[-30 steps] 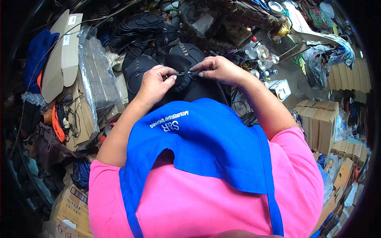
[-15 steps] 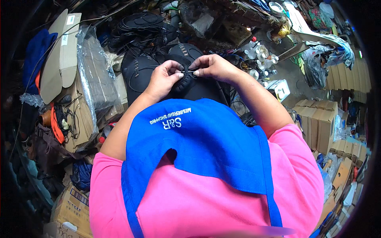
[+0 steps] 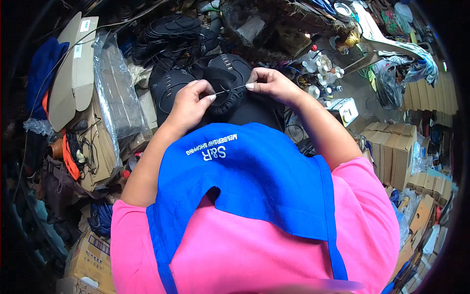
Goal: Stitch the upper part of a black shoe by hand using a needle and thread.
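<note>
Two hands on the black shoe (image 3: 230, 93) at 12 o'clock: left hand (image 3: 188, 103) fingers pinched on its edge, right hand (image 3: 271, 84) fingers pinched on the thread (image 3: 230, 89). I judge mid-stitch; next needs a steady pull.

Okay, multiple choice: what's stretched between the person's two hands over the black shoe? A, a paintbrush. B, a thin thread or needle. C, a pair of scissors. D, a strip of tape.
B: a thin pale line, thread or needle, runs from the left hand to the right hand just above the black shoe; both pinch it at the fingertips.
</note>
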The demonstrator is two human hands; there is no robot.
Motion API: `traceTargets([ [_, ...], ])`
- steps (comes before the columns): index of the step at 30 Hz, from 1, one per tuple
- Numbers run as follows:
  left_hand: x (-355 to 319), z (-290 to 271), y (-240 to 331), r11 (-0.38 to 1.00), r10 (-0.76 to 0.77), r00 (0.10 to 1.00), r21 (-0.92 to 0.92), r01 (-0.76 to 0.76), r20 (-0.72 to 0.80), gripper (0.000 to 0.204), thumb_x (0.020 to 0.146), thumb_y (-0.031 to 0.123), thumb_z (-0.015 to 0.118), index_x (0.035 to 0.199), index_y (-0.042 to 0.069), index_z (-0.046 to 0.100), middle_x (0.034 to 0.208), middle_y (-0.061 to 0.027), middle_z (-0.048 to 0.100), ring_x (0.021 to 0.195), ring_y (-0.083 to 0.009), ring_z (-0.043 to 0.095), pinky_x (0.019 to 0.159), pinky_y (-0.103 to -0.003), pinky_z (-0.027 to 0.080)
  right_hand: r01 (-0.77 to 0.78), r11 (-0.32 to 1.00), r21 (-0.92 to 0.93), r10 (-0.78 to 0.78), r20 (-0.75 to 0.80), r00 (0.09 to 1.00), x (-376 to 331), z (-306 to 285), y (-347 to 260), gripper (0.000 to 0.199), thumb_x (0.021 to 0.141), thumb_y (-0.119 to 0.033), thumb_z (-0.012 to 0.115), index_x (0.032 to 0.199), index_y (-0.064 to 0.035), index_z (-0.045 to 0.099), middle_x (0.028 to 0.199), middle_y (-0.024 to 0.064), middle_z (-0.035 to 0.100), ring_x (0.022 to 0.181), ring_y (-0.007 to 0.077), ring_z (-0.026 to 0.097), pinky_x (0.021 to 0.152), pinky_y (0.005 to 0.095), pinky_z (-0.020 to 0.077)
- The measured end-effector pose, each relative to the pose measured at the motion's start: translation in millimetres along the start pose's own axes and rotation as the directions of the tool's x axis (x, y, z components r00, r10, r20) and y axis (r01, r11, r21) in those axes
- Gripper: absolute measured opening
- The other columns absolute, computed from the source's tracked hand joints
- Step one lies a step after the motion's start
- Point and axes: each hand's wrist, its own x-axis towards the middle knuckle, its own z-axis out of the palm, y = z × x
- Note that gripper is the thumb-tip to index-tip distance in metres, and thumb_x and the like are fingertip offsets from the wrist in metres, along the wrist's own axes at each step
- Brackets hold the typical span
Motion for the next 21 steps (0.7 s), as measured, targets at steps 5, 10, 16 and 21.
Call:
traceTargets([
  [5, 11.3, -4.2, 11.4, 0.992, -0.116, 0.984, 0.067, 0.107, 0.139, 0.013, 0.084, 0.008, 0.059, 0.094, 0.001, 0.056, 0.076, -0.0088, 0.061, 0.07, -0.0176, 0.058, 0.065, -0.03, 0.046, -0.014, 0.936, -0.353, -0.026, -0.109, 0.994, -35.0, -1.7, 18.1, 0.02, 0.08, -0.018, 0.072, 0.087, -0.0034, 0.062, 0.087, -0.0003, 0.05, 0.073, 0.0072, 0.05, 0.067, 0.0223, 0.0429],
  [10, 15.9, -0.2, 17.3, 0.983, -0.016, 0.982, 0.181, -0.019, 0.188, 0.015, 0.085, 0.009, 0.056, 0.099, 0.002, 0.057, 0.085, -0.0172, 0.063, 0.078, -0.0282, 0.062, 0.07, -0.035, 0.047, -0.032, 0.978, -0.204, 0.001, -0.15, 0.989, -64.7, 8.9, -11.1, 0.02, 0.079, -0.019, 0.071, 0.089, -0.0039, 0.062, 0.084, 0.0054, 0.054, 0.078, 0.0134, 0.054, 0.071, 0.0275, 0.0454],
  [16, 20.4, -2.2, 21.0, 0.981, -0.013, 0.975, 0.19, -0.03, 0.223, 0.014, 0.086, 0.009, 0.055, 0.098, 0.002, 0.056, 0.085, -0.0201, 0.062, 0.08, -0.0335, 0.062, 0.071, -0.038, 0.048, -0.025, 0.969, -0.247, -0.008, -0.133, 0.991, -62.2, 5.2, -28.7, 0.016, 0.085, -0.017, 0.065, 0.085, -0.0025, 0.059, 0.081, -0.0005, 0.056, 0.079, 0.0079, 0.052, 0.073, 0.0261, 0.0441],
  [21, 22.5, 1.2, 19.8, 0.973, 0.042, 0.965, 0.209, -0.098, 0.258, 0.014, 0.087, 0.011, 0.053, 0.097, 0.002, 0.054, 0.086, -0.0213, 0.062, 0.083, -0.0378, 0.06, 0.071, -0.041, 0.047, 0.009, 0.588, -0.809, -0.276, -0.19, 0.942, -7.4, -33.9, -43.8, 0.019, 0.08, -0.021, 0.064, 0.091, -0.0055, 0.062, 0.085, 0.0099, 0.06, 0.084, 0.0272, 0.06, 0.073, 0.038, 0.0476],
])
